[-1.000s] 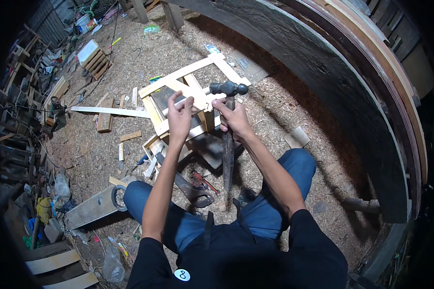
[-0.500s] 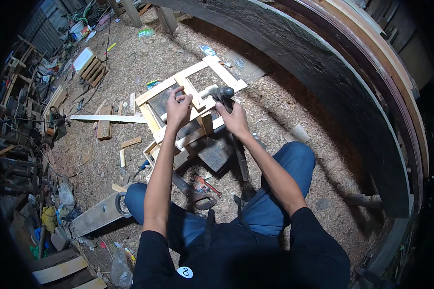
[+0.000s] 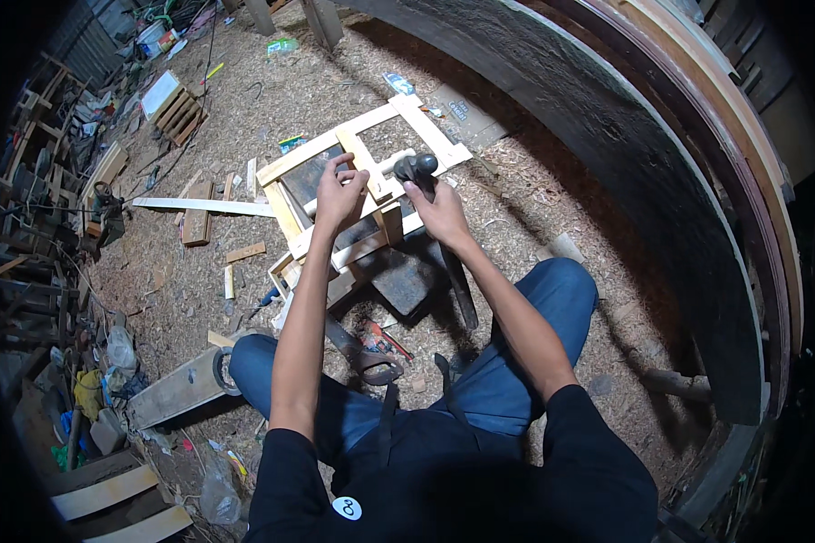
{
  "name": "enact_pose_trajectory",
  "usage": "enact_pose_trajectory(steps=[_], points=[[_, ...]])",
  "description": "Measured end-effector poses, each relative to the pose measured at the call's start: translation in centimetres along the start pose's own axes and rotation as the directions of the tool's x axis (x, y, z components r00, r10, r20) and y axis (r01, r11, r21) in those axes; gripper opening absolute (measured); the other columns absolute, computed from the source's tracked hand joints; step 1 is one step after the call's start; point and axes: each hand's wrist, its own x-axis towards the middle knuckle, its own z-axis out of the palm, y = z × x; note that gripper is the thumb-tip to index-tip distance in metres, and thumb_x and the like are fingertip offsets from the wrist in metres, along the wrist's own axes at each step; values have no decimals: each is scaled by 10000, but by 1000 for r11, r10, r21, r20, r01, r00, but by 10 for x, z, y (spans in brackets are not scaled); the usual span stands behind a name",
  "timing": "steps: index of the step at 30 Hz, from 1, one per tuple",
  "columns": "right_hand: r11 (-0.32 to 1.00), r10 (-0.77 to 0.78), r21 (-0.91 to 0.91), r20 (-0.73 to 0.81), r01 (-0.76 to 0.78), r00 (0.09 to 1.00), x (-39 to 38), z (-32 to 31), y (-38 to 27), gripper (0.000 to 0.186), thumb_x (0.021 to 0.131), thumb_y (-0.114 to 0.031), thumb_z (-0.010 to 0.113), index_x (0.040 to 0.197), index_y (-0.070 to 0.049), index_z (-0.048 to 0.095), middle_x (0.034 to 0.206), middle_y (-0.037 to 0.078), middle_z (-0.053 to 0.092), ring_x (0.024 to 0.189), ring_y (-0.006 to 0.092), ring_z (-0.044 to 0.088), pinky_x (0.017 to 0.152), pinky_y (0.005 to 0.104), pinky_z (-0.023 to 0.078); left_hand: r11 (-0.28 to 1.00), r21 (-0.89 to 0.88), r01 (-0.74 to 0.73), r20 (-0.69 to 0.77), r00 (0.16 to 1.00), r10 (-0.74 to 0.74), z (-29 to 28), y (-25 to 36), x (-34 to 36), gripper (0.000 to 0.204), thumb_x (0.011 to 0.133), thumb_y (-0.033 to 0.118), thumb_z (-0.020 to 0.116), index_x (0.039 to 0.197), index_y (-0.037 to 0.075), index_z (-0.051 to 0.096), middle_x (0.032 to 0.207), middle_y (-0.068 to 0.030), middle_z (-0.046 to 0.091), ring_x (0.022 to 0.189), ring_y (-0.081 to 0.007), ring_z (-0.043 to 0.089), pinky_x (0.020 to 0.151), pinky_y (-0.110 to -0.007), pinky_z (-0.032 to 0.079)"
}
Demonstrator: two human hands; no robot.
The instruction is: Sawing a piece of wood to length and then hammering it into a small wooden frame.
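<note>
A light wooden frame [image 3: 292, 166] of pale slats lies across low supports in front of me. My right hand [image 3: 443, 215] is closed on a hammer [image 3: 462, 294], gripped high near its dark head, with the handle hanging down toward my knees. The hammer head is beside a pale round wooden peg [image 3: 395, 161] at the frame's middle. My left hand [image 3: 339, 197] is over the frame's middle slat, fingers bent and drawn together; whatever they hold, if anything, is too small to make out. A dark block [image 3: 401, 282] sits under the frame's near side.
A handsaw [image 3: 371, 365] lies between my legs beside a red-and-black tool. Wood offcuts [image 3: 246, 252] and a long pale strip [image 3: 204, 206] lie on shavings to the left. A large curved dark plank [image 3: 607, 136] bounds the right side. Stacked blocks [image 3: 174, 109] stand far left.
The view has shifted slightly. Both hands keep nearly the same places over the frame, and the hammer's handle end has swung a little to the right.
</note>
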Motion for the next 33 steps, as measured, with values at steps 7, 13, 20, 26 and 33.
enact_pose_trajectory(steps=[7, 13, 20, 26, 33], points=[[996, 89, -25, 56, -88, 994, 5, -7, 0, 442, 959, -399, 601, 758, -5, 588, 534, 6, 512, 417, 105, 474, 402, 306, 371, 1000, -12, -2, 19, 1000, 2, 5, 5, -3, 505, 846, 200, 696, 1265, -1, 499, 872, -99, 697, 742, -134, 657, 676, -286, 528], [981, 188, -69, 138, -180, 972, 4, -10, -22, 420, 929, -372, 610, 1022, 35, 659, 821, 200, 681, 775, 293, 664, 741, 408, 500, 996, 73, -50, -3, 999, 50, -2, -11, 5, 507, 838, 233, 706, 1256, 18, 516, 870, -89, 705, 794, -148, 663, 762, -301, 517], [994, 96, -51, 79, -92, 992, 8, -4, -1, 471, 967, -387, 590, 649, -45, 532, 504, -23, 465, 413, 89, 436, 392, 297, 325, 998, 59, -6, -26, 1000, 7, 5, -15, 8, 496, 833, 242, 708, 1253, 54, 521, 865, -91, 709, 783, -168, 678, 734, -313, 522], [991, 100, -103, 102, -89, 990, 7, -6, -9, 435, 962, -383, 591, 753, -2, 588, 573, 1, 519, 502, 91, 498, 462, 292, 379, 999, 36, 28, -21, 999, -28, 3, -10, 2, 514, 836, 247, 696, 1279, 80, 495, 841, -84, 694, 781, -166, 676, 730, -323, 522], [975, -164, -153, 0, 162, 986, 16, -2, 20, 437, 955, -323, 584, 1188, 38, 499, 779, 78, 614, 612, 149, 567, 550, 312, 453, 985, 157, -72, 37, 997, 67, 2, 8, -3, 426, 845, 246, 663, 1232, 84, 591, 772, -48, 643, 781, -152, 642, 750, -323, 506]])
